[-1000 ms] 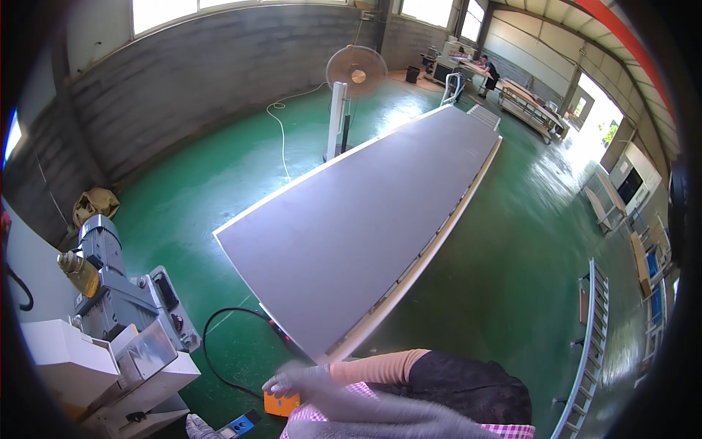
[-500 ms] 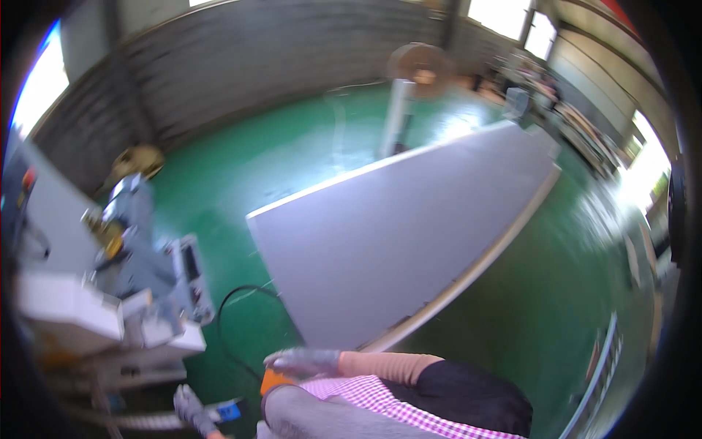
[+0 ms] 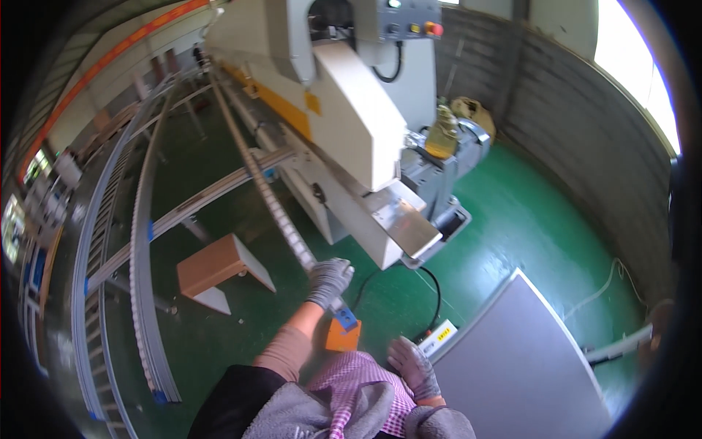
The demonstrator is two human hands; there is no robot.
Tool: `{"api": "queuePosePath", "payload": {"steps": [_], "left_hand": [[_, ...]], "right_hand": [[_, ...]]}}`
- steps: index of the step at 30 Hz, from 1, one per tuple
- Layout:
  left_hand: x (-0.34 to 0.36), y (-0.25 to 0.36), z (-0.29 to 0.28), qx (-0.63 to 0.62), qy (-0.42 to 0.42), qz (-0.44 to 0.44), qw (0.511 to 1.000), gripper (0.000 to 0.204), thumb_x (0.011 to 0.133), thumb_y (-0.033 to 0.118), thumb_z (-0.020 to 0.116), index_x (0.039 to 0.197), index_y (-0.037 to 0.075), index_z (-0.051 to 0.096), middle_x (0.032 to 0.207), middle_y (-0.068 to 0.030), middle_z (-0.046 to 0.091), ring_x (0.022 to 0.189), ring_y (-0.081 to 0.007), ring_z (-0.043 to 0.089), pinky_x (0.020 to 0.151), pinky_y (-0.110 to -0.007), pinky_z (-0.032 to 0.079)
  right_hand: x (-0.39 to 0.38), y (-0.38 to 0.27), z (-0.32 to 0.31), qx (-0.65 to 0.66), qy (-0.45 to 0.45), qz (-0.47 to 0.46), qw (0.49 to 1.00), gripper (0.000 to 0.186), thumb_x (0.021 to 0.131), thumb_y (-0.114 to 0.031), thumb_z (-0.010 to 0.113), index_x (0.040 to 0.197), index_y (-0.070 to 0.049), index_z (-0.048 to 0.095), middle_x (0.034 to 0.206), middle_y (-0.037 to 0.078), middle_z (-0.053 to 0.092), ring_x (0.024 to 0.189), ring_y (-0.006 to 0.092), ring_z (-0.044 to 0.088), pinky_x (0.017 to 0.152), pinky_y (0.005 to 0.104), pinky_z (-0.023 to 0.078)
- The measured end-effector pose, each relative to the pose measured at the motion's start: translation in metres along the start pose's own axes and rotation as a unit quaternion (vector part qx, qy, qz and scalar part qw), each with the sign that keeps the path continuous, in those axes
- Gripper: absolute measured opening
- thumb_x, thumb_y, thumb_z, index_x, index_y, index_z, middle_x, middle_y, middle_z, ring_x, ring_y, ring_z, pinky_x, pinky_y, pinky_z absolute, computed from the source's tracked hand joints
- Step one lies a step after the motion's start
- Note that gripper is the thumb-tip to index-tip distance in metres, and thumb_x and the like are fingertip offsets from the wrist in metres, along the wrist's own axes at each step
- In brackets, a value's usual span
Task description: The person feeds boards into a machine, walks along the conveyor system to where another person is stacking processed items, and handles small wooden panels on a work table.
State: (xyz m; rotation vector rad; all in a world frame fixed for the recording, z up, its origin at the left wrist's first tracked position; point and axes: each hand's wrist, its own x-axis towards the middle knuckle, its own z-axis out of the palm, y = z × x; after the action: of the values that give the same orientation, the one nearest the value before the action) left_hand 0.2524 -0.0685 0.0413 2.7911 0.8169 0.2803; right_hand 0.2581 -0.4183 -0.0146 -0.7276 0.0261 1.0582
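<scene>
- Gloved left hand (image 3: 329, 283) lay on the blue-tipped roller rail (image 3: 281, 216), grip unclear.
- Right hand (image 3: 414, 368), fingers loosely extended, was beside the gray panel (image 3: 523, 366).
- Shiny green floor (image 3: 512, 197) met a gray block wall (image 3: 563, 88) beyond a white machine (image 3: 358, 117).

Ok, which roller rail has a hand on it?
The roller rail nearest the white machine; the left hand is on it, near its blue end piece. The rails farther left have no hand on them.

I see a long, narrow rail (image 3: 284, 221), pale-segmented, blue at its near end. It slants toward my upper left.
</scene>
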Motion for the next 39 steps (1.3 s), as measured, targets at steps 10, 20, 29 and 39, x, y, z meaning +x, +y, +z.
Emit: {"api": "queuePosePath", "payload": {"steps": [10, 20, 29, 39], "left_hand": [[-0.003, 0.000, -0.008, -0.023, 0.015, -0.005, 1.000, 0.034, 0.090, 0.034, 0.056, 0.107, 0.007, 0.070, 0.108, -0.0129, 0.069, 0.099, -0.0315, 0.065, 0.089, -0.041, 0.051], [-0.002, -0.006, 0.003, -0.018, 0.022, 0.007, 1.000, 0.032, 0.090, 0.033, 0.057, 0.104, 0.008, 0.070, 0.103, -0.0123, 0.069, 0.095, -0.0323, 0.066, 0.085, -0.043, 0.052], [-0.002, -0.006, 0.006, -0.019, 0.048, 0.014, 0.999, 0.030, 0.091, 0.033, 0.055, 0.104, 0.010, 0.070, 0.106, -0.0105, 0.069, 0.096, -0.0297, 0.066, 0.086, -0.042, 0.051], [-0.004, -0.002, 0.003, -0.030, 0.024, -0.008, 0.999, 0.032, 0.090, 0.030, 0.057, 0.111, 0.008, 0.069, 0.110, -0.0123, 0.069, 0.101, -0.0309, 0.065, 0.090, -0.040, 0.051]], "right_hand": [[0.001, -0.001, 0.013, 0.033, 0.024, 0.036, 0.999, 0.055, 0.091, -0.029, 0.066, 0.134, 0.000, 0.050, 0.133, 0.018, 0.054, 0.118, 0.0298, 0.055, 0.100, 0.0428, 0.046], [-0.008, 0.004, -0.007, 0.073, 0.069, 0.026, 0.995, 0.046, 0.094, -0.027, 0.061, 0.131, -0.001, 0.052, 0.127, 0.015, 0.058, 0.111, 0.0277, 0.058, 0.095, 0.0415, 0.048], [-0.013, 0.004, -0.006, 0.079, 0.061, 0.022, 0.995, 0.045, 0.095, -0.027, 0.059, 0.131, 0.000, 0.051, 0.128, 0.016, 0.057, 0.111, 0.0287, 0.058, 0.096, 0.0426, 0.048], [-0.027, 0.000, -0.017, 0.097, 0.076, 0.020, 0.992, 0.045, 0.095, -0.025, 0.059, 0.130, 0.001, 0.051, 0.127, 0.017, 0.058, 0.110, 0.0295, 0.058, 0.098, 0.0433, 0.047]]}}
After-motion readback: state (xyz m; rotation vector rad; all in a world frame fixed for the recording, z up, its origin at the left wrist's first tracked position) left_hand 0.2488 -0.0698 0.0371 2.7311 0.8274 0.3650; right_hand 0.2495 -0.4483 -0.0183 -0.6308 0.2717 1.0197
